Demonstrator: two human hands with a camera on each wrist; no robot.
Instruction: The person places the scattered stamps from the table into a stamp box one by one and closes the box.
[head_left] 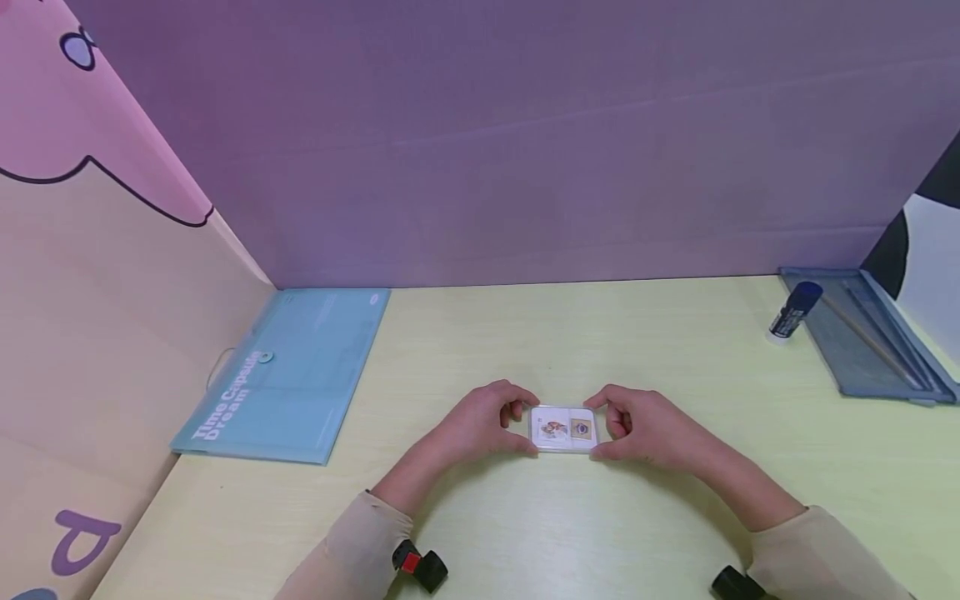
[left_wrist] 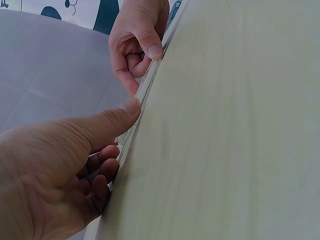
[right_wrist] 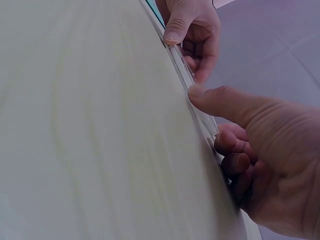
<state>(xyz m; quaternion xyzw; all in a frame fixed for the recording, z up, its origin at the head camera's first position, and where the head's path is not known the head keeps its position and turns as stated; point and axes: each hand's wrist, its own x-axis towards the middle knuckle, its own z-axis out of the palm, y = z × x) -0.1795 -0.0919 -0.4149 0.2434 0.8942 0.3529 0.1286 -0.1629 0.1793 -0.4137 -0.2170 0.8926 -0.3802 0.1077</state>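
A small flat clear plastic case lies low over the table in the head view, its white face showing two little pictures. My left hand pinches its left end between thumb and forefinger, the other fingers curled inward. At the opposite end, my right hand holds the case the same way. Seen edge-on in the right wrist view, the case is thin and transparent along its side. Both thumbs sit on the near edge; the underside is hidden.
A light blue document folder lies at the left. At the back right, a glue stick stands tilted beside a dark blue mesh pouch with a pencil-like stick on it. A purple panel borders the table's far edge.
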